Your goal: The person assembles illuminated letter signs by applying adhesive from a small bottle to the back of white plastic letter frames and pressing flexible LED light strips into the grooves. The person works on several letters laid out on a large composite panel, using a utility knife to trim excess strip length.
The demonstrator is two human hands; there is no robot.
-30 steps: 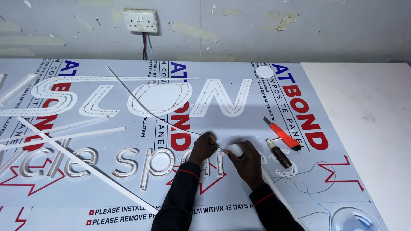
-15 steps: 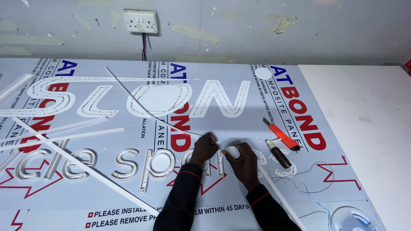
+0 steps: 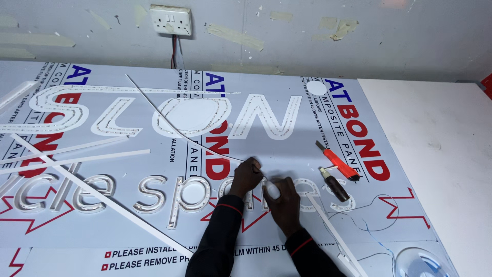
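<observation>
both hands work on one white cut-out letter (image 3: 271, 191) in the near row of lettering on the printed composite panel (image 3: 307, 128), just right of the panel's middle. the left hand (image 3: 247, 177) is closed in a pinch on a thin white strip (image 3: 169, 120) that arcs away to the far left across the big letters; the right hand (image 3: 283, 202) lies curled over the letter, fingers pressing down, though whether it grips anything under the palm cannot be told. to do this step well, it seems wise to keep the strip taut and low, feed it along the letter's edge a little at a time, and let the right hand hold each stretch flat before the pinch slides on. the red utility knife (image 3: 338, 160) and a dark-handled tool (image 3: 335, 185) lie just to the right, near enough for trimming. loose white strips (image 3: 82, 159) lie well apart on the left.
</observation>
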